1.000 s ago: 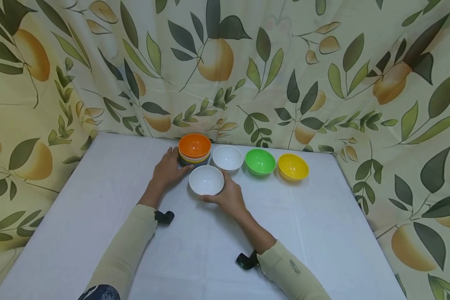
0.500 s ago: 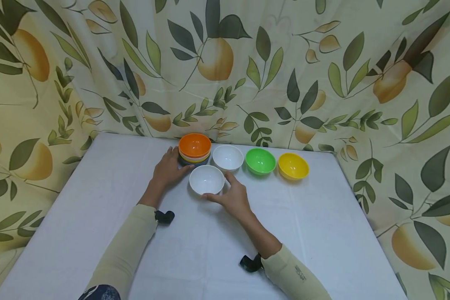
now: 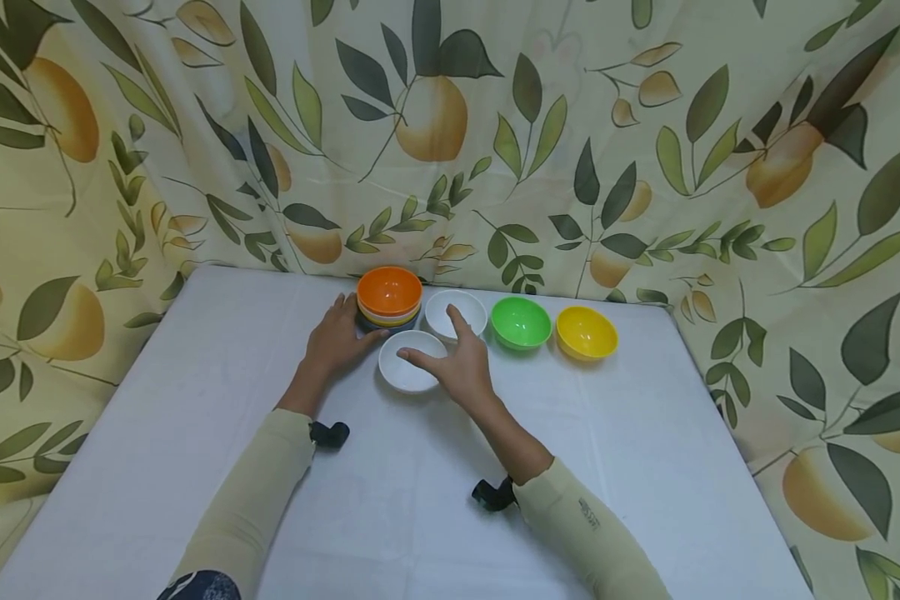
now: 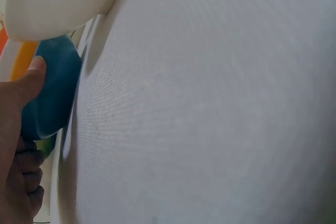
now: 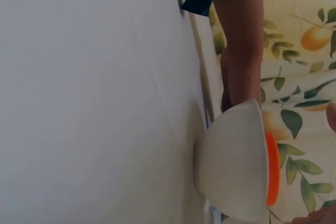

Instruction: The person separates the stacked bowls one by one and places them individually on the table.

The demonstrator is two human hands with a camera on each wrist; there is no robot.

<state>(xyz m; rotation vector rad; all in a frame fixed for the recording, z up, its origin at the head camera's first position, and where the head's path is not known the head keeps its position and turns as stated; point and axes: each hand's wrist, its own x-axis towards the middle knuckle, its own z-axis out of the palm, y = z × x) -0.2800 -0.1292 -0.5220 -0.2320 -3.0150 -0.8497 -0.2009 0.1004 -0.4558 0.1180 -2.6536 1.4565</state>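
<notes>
My left hand (image 3: 337, 336) holds the side of a stack of bowls topped by an orange bowl (image 3: 390, 292). In the left wrist view its thumb presses the blue bowl (image 4: 58, 85) at the bottom of that stack, fingers curled at the other side. A white bowl (image 3: 407, 373) stands upright on the table just in front of the stack. Over its right side hovers my right hand (image 3: 463, 367), thumb and fingers spread wide, holding nothing. From the right wrist camera, the white bowl (image 5: 233, 166) shows side-on with fingertips beyond its rim.
A second white bowl (image 3: 438, 315), a green bowl (image 3: 521, 323) and a yellow bowl (image 3: 587, 333) line up right of the stack near the back edge. Behind the white-covered table (image 3: 630, 467) hangs a fruit-patterned curtain (image 3: 525, 233).
My right hand has let go of the front white bowl, drawn back slightly, then risen forward over it with fingers spread. The left hand and all bowls stay put.
</notes>
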